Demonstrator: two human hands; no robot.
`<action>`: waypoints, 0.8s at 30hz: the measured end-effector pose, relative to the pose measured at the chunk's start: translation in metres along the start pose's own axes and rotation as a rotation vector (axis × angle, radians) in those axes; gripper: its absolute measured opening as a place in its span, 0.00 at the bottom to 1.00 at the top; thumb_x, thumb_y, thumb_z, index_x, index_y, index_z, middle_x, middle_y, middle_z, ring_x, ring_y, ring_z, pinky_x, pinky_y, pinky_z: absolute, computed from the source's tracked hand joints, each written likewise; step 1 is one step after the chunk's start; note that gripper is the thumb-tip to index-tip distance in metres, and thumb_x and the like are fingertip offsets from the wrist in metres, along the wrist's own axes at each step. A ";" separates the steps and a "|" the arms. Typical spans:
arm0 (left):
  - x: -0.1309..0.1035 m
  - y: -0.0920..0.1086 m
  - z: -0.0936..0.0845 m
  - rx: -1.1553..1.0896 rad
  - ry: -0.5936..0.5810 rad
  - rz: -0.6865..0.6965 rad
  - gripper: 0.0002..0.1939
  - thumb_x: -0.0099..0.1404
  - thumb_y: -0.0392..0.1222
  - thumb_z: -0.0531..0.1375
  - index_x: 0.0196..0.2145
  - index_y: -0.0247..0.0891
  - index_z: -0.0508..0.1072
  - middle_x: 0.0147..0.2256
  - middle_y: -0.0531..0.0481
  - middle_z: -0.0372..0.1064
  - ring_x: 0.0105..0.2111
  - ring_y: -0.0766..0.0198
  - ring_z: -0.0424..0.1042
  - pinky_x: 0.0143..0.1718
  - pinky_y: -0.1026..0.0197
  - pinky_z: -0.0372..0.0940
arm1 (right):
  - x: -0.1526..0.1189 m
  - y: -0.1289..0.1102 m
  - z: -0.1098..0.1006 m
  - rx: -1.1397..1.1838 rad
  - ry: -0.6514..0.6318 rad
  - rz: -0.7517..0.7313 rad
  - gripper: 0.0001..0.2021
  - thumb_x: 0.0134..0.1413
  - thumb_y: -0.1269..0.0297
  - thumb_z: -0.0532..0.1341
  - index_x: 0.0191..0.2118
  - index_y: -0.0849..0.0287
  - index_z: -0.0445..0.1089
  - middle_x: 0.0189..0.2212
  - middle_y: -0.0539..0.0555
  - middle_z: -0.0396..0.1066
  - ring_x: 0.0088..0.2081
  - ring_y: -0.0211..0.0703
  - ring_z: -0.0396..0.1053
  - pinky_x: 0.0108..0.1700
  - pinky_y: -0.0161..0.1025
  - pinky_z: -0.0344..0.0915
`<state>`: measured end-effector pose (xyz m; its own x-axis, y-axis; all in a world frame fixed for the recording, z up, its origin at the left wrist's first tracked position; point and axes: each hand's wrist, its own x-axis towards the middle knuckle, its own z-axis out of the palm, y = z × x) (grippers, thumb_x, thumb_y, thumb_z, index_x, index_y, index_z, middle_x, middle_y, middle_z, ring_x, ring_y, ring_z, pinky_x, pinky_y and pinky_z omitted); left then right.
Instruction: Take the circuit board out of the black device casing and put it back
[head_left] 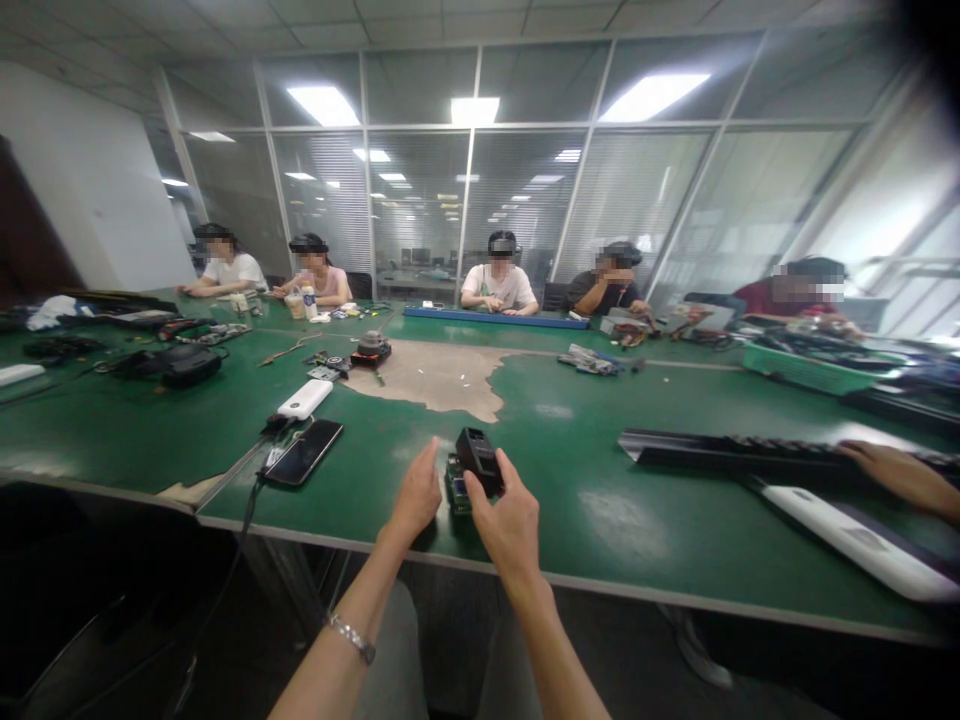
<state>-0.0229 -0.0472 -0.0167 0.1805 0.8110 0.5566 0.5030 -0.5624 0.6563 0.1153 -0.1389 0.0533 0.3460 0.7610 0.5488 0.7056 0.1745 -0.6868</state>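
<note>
My right hand (508,515) grips a black boxy plastic housing (478,460) between thumb and fingers, tilted above the green tabletop. Just left of and partly beneath the housing is a green circuit board (457,488); the housing hides part of it. My left hand (418,495) is at the board's left side with its fingers stretched forward and nothing seen in it. Whether its fingertips touch the board I cannot tell.
Left of my hands lie a smartphone (305,452) and a white power bank (305,399) with cables. A long black rail (675,452), another person's hand (900,475) and a white device (855,540) are at right. Several people sit along the far side. A green basket (814,372) holds parts.
</note>
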 end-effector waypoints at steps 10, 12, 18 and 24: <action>0.001 0.002 -0.003 -0.053 -0.015 0.017 0.28 0.65 0.33 0.47 0.63 0.35 0.56 0.61 0.41 0.58 0.61 0.57 0.58 0.62 0.48 0.54 | -0.014 0.000 0.030 -0.121 -0.049 -0.109 0.29 0.55 0.58 0.55 0.60 0.71 0.58 0.52 0.68 0.67 0.53 0.56 0.66 0.53 0.50 0.63; 0.002 0.004 -0.005 -0.055 -0.032 0.038 0.28 0.65 0.33 0.47 0.63 0.35 0.56 0.61 0.42 0.58 0.61 0.57 0.57 0.63 0.49 0.52 | -0.015 0.004 0.031 -0.130 -0.054 -0.113 0.29 0.56 0.59 0.55 0.60 0.71 0.58 0.52 0.68 0.67 0.53 0.56 0.66 0.53 0.50 0.63; 0.002 0.009 -0.008 -0.049 -0.045 0.047 0.29 0.64 0.30 0.47 0.63 0.38 0.56 0.61 0.45 0.57 0.62 0.59 0.55 0.64 0.50 0.51 | -0.031 0.013 0.033 -0.110 -0.071 -0.111 0.29 0.56 0.60 0.55 0.61 0.68 0.56 0.53 0.67 0.66 0.54 0.55 0.65 0.54 0.51 0.62; 0.003 0.011 -0.009 -0.038 -0.063 0.065 0.30 0.63 0.29 0.46 0.62 0.37 0.58 0.61 0.45 0.57 0.62 0.60 0.56 0.64 0.50 0.52 | -0.037 0.016 0.034 -0.069 -0.043 -0.127 0.32 0.56 0.59 0.56 0.63 0.68 0.52 0.58 0.67 0.60 0.59 0.55 0.59 0.58 0.52 0.58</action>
<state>-0.0247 -0.0524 -0.0035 0.2656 0.7803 0.5662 0.4564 -0.6191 0.6391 0.0927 -0.1428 0.0056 0.2257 0.7616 0.6074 0.7834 0.2287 -0.5779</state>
